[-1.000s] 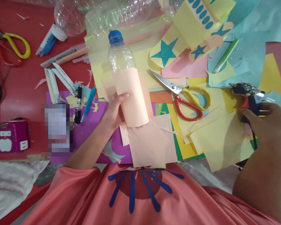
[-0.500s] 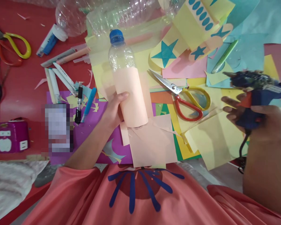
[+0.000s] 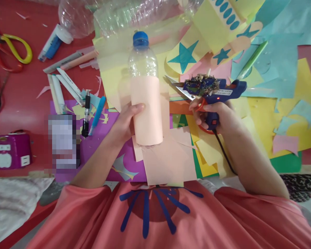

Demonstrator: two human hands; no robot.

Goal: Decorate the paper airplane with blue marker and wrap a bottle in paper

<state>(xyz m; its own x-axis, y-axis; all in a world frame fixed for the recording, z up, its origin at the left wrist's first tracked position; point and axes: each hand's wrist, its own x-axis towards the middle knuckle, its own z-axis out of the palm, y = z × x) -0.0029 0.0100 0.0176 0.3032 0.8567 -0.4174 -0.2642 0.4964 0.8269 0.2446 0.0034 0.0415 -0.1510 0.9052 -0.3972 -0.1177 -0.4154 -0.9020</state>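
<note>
My left hand [image 3: 128, 119] is wrapped round a clear plastic bottle [image 3: 144, 62] with a blue cap, its thumb on the front. A sheet of peach paper [image 3: 147, 114] covers the bottle's lower part. In my right hand [image 3: 217, 116] is a blue glue gun [image 3: 229, 91], its nozzle pointing left toward the bottle but apart from it. Grey, crusty bits coat the gun's front, and a small red light glows on its side. Below and behind the gun lie scissors [image 3: 182, 90], mostly hidden by it and my hand. More peach paper [image 3: 168, 159] lies under the bottle's base.
Several markers [image 3: 69, 84], a black pen [image 3: 86, 112] and a blurred-out phone [image 3: 63, 141] lie at left. Farther left are a purple box-shaped item [image 3: 12, 151] and other scissors [image 3: 17, 48]. Clear bottles [image 3: 134, 17] and a yellow paper piece with teal stars [image 3: 184, 57] lie at the back.
My right hand has brought the glue gun leftward from the right edge, over the scissors. The bottle in my left hand has turned more upright in view and shifted slightly right.
</note>
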